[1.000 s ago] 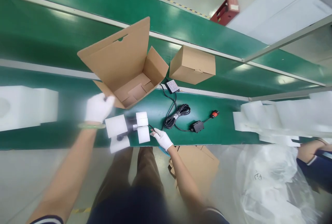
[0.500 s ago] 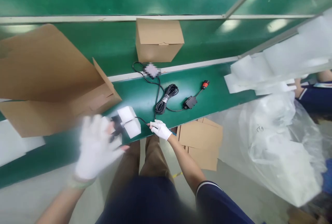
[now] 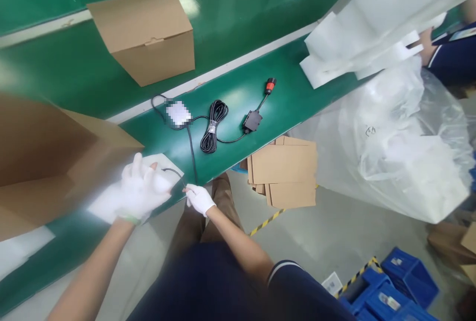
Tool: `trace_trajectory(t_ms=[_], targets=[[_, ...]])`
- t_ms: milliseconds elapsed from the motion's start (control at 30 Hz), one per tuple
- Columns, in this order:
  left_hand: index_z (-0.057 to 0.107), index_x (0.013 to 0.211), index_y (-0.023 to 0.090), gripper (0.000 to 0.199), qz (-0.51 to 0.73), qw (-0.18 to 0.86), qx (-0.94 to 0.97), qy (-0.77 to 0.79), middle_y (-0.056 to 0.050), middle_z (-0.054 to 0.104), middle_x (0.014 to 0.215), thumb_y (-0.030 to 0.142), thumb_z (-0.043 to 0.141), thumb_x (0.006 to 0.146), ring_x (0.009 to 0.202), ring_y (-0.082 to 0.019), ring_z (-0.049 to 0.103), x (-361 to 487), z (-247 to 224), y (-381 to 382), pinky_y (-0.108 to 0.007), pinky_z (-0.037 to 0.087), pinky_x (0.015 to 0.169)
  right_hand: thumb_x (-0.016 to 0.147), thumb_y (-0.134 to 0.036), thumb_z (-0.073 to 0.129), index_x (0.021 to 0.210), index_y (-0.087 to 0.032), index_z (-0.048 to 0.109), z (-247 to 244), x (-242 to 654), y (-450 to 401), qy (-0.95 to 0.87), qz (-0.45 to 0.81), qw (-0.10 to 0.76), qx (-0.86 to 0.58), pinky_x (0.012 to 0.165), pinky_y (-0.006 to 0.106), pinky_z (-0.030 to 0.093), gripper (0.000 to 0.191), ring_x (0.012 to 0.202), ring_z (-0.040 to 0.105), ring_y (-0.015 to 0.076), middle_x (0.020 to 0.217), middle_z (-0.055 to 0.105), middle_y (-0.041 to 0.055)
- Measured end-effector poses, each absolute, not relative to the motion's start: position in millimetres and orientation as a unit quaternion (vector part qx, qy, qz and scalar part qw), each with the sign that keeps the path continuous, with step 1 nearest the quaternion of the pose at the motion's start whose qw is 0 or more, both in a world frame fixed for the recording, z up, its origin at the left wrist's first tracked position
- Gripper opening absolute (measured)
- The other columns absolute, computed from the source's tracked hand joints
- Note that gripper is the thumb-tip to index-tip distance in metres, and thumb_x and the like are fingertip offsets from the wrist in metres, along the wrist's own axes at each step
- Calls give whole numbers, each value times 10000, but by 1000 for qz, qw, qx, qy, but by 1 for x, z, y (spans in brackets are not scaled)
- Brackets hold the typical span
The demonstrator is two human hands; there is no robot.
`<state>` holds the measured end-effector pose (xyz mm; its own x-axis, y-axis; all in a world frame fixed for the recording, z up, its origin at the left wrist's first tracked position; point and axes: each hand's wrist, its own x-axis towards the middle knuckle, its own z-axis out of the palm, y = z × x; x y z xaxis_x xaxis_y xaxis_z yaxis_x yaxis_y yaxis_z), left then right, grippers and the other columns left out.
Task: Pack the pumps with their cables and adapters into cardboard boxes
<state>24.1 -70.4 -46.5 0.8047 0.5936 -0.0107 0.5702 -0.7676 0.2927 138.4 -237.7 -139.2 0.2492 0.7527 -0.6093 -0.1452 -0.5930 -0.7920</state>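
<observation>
Bench (image 3: 290, 73): smooth, shiny green, probably lets stuff slide.
Open carton (image 3: 37, 162): tan cardboard, stiff-ish; grab the walls, flaps would flex.
Closed carton (image 3: 156, 58): boxy, matte, crisp edges.
White foam (image 3: 167, 162): on the bench beside the open carton, looks light and squishy. I'd cup it from both sides, gently.
Left hand (image 3: 139, 187): gloved, fingers spread over the foam, can't tell how hard it presses.
Right hand (image 3: 201, 199): gloved, pinching the thin lead by the bench edge.
Cable coil (image 3: 213, 128): rubbery, springy loops; lift at the tied middle.
Black module (image 3: 252, 120): hard, blocky; hold the body, don't yank its wires.
Red-and-black connector (image 3: 270, 85): rigid, round.
Thin lead (image 3: 173, 170): bendy, runs from the foam, easily strained.
</observation>
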Motion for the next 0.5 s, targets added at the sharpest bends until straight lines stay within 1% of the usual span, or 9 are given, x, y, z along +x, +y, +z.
trace_trajectory(t_ms=[67, 167, 233, 333, 400, 500], targets=[[468, 1295, 162, 809, 36, 154, 932, 325, -125, 17, 1575, 515, 721, 613, 1315, -542, 211, 25, -50, -72, -659, 228, 1045, 922, -267, 371, 925, -187, 608, -142, 124, -236, -174, 566, 413, -692, 605, 197, 413, 250, 536, 502, 108, 526, 535, -47], [429, 1315, 175, 807, 28, 145, 931, 333, -111, -31, 1577, 510, 705, 635, 1330, -542, 176, 30, -52, -72, -663, 218, 1054, 905, -238, 402, 858, -192, 582, -143, 110, -229, -147, 561, 388, -717, 612, 197, 396, 191, 589, 521, 113, 552, 565, -40], [408, 1327, 163, 803, 27, 136, 932, 335, -128, -28, 1574, 502, 689, 656, 1332, -552, 152, 32, -50, -74, -680, 227, 1040, 911, -221, 388, 842, -189, 568, -143, 102, -225, -145, 580, 393, -699, 608, 196, 394, 195, 587, 524, 112, 549, 578, -39], [405, 1322, 155, 814, 37, 147, 927, 344, -146, 20, 1570, 505, 694, 646, 1323, -572, 145, 36, -46, -77, -705, 229, 1028, 940, -218, 346, 848, -187, 548, -142, 90, -220, -152, 599, 421, -664, 612, 195, 411, 223, 563, 521, 104, 562, 594, -38], [405, 1317, 152, 816, 38, 151, 924, 348, -154, 38, 1566, 506, 696, 642, 1316, -576, 156, 38, -45, -79, -705, 225, 1033, 953, -236, 343, 845, -187, 537, -142, 82, -214, -156, 598, 407, -673, 619, 209, 426, 227, 559, 528, 108, 574, 592, -34], [386, 1325, 124, 807, 19, 132, 926, 352, -187, 38, 1552, 511, 666, 675, 1303, -569, 172, 41, -43, -82, -692, 243, 1029, 957, -227, 332, 863, -183, 546, -139, 72, -200, -150, 603, 376, -687, 593, 230, 442, 238, 543, 544, 121, 612, 599, -17]])
